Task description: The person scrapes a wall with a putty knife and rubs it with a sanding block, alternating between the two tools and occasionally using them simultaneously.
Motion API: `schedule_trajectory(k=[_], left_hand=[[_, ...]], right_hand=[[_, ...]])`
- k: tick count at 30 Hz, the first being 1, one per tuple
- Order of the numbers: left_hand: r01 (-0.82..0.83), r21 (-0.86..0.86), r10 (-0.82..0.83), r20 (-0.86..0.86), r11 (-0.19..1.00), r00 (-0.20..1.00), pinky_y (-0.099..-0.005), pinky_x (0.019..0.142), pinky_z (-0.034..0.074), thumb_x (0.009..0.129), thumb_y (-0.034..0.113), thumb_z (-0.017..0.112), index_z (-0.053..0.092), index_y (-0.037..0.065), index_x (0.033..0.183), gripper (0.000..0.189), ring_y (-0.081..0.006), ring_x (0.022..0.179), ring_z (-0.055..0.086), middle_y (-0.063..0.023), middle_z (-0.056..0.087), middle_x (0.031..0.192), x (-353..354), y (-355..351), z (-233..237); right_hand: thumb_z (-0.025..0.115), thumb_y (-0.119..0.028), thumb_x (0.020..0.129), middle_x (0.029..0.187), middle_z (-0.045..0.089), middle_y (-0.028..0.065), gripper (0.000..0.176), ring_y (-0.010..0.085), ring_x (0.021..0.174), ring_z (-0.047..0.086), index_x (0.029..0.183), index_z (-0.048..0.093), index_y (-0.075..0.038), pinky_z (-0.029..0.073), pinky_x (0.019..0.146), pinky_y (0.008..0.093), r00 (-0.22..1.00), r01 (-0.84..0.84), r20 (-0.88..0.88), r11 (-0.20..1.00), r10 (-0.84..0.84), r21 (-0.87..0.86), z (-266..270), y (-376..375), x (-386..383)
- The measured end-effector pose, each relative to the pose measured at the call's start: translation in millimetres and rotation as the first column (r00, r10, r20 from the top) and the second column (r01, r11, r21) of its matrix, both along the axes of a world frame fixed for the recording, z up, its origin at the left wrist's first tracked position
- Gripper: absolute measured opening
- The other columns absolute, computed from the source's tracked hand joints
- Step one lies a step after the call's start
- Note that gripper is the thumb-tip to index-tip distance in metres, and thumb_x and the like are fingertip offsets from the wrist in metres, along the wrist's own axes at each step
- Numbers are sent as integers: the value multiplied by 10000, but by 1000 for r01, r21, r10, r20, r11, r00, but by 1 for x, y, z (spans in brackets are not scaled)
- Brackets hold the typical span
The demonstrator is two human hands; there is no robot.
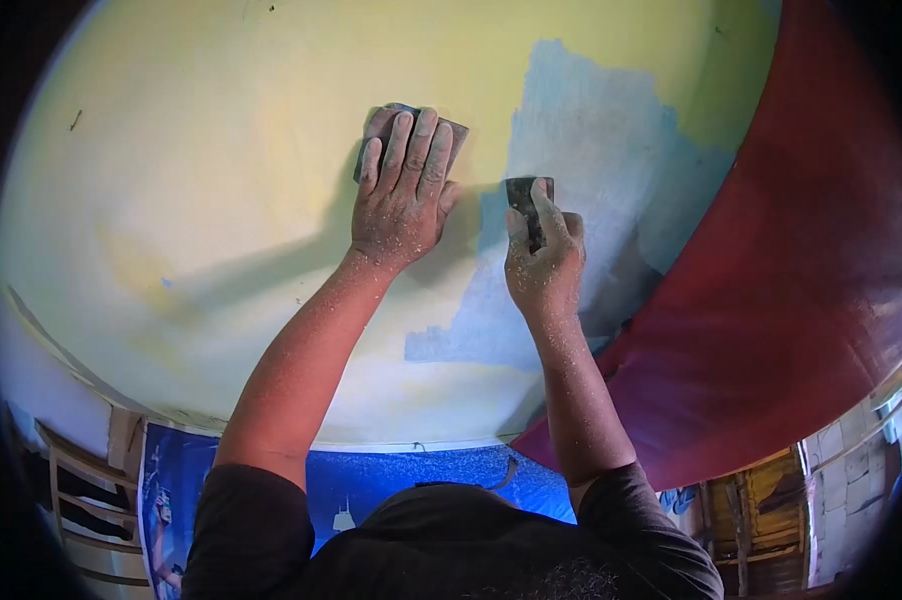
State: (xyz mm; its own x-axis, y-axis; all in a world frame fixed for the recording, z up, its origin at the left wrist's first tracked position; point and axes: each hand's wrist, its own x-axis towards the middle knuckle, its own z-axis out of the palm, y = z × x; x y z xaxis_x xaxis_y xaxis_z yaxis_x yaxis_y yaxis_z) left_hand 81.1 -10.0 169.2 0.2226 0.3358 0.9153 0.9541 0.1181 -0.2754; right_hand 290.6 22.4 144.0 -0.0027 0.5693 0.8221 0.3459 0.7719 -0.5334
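Both arms extend forward to the far side, the left hand laid flat and the right hand closed in a grip.
The left forearm slants from near left toward the far middle, its elbow slightly bent; the back of the hand faces the view, fingers long and slightly spread, left thumb angled out to the right. The right forearm leans leftward from near right, and this hand sits nearer than the other, right thumb on its left side, right index finger pointing far, the remaining fingers curled. Pale dust flecks both wrists.
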Motion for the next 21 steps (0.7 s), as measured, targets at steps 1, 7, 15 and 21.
schedule_trajectory(k=[1, 7, 15, 21], left_hand=[[2, -2, -2, 2, 1000, 1000, -581, 1356, 136, 1078, 413, 602, 416, 45, 1699, 746, -371, 1679, 291, -161, 367, 1791, -1, 1, 0], [-7, -4, 7, -4, 1000, 1000, -581, 1354, 144, 1146, 439, 500, 422, 50, 1698, 680, -362, 1676, 298, -159, 373, 1787, 0, 7, -4], [-5, -30, 6, 29, 1000, 1000, -587, 1353, 132, 1130, 496, 528, 411, 56, 1705, 733, -362, 1684, 280, -158, 356, 1798, 3, 5, -1], [53, 27, -55, 82, 998, 995, -596, 1348, 110, 1091, 526, 598, 384, 26, 1708, 822, -393, 1693, 239, -207, 316, 1805, 10, 11, -4]], right_hand=[[792, -130, 1008, 1066, 677, 243, 477, 349, 919, 707, 1457, 696, 0, 590, 839, 428, 1000, 3, -6, 1000, -3, -2, 3, -1, -1], [794, -125, 1006, 1077, 686, 238, 464, 338, 930, 722, 1448, 709, -12, 594, 831, 423, 999, 40, 13, 999, -41, 28, 7, 4, -5], [788, -111, 1006, 1071, 684, 235, 480, 328, 929, 726, 1469, 698, -19, 597, 819, 423, 998, 58, 35, 998, -59, 22, 7, 2, -7], [787, -113, 1008, 1075, 684, 233, 500, 334, 911, 726, 1489, 684, -20, 597, 810, 420, 999, 36, 14, 998, -37, 53, 1, 8, -12]])
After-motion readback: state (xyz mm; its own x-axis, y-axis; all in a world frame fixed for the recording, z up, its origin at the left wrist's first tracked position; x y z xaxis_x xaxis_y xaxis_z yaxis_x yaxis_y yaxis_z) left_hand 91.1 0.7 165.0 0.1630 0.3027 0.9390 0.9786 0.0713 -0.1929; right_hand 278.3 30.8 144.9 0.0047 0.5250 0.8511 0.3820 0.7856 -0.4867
